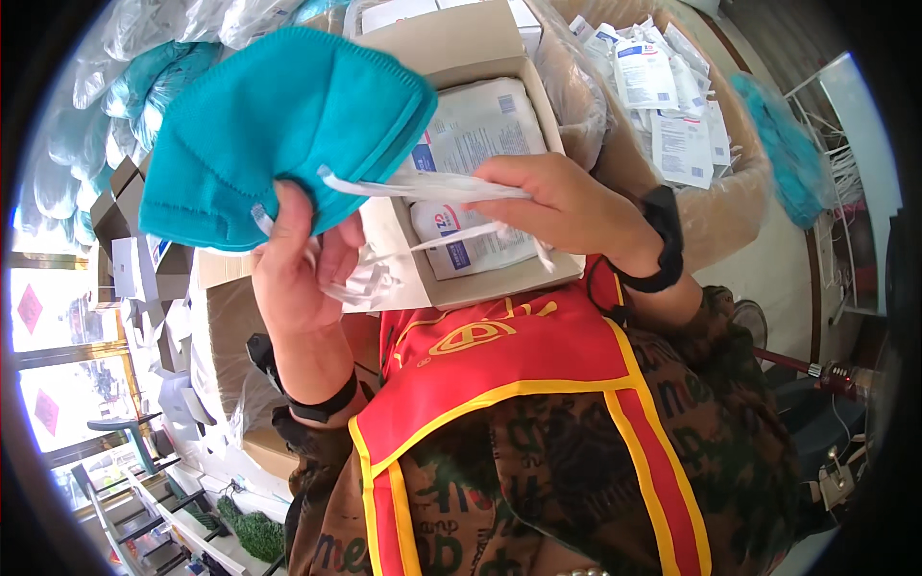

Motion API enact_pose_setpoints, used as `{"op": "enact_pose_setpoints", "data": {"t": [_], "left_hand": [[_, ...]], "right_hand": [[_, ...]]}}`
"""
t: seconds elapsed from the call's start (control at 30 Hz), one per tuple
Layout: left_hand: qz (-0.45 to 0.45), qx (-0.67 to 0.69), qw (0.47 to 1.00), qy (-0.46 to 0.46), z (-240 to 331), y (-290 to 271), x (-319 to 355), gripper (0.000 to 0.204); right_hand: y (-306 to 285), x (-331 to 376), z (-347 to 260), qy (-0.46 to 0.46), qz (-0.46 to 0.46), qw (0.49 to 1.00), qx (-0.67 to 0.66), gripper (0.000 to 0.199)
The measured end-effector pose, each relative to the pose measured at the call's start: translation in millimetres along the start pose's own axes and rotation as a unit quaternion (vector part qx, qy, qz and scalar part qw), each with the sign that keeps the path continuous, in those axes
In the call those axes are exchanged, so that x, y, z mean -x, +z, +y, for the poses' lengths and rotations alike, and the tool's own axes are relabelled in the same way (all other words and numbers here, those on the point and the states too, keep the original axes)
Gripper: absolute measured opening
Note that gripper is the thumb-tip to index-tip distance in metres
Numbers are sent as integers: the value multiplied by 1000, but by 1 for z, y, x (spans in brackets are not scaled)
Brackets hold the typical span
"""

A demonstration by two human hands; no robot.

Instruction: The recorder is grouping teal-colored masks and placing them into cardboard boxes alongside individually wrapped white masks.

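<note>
A stack of teal folded face masks (279,125) is held up at the upper left by my left hand (303,250). The thumb presses on the front of the stack, and the other fingers curl behind its lower edge. White ear loops (413,184) run from the masks across to my right hand (562,206), whose fingers are closed on them and pull them taut. More loops dangle below, near my left fingers. Under both hands stands an open cardboard box (480,288) with white printed packets (485,125) packed flat inside.
A large plastic-lined carton (711,216) at the upper right holds a heap of white packets (663,106). Bagged teal masks (158,86) pile up at the far left. Opened cardboard boxes (134,259) stand below them. A teal bundle (788,144) lies beyond the carton.
</note>
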State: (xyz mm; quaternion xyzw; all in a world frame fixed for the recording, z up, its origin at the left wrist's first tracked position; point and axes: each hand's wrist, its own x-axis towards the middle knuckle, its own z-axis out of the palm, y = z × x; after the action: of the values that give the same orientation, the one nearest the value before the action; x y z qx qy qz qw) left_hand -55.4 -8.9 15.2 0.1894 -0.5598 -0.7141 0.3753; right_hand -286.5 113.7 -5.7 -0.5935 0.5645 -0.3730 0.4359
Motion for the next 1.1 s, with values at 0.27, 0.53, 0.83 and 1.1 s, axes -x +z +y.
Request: {"op": "enact_pose_setpoints", "data": {"t": [0.27, 0.53, 0.83, 1.1], "left_hand": [[4, 86, 993, -80, -10, 2, 9, 42], [0, 65, 995, -72, 1, -9, 9, 46], [-36, 78, 995, -43, -6, -31, -2, 41], [75, 163, 982, 63, -15, -21, -3, 79]], "right_hand": [[-21, 10, 16, -236, 198, 935, 174, 12], [-23, 11, 23, -149, 128, 971, 134, 14], [-23, 23, 11, -42, 53, 994, 83, 15], [-4, 18, 0, 5, -44, 997, -68, 19]]}}
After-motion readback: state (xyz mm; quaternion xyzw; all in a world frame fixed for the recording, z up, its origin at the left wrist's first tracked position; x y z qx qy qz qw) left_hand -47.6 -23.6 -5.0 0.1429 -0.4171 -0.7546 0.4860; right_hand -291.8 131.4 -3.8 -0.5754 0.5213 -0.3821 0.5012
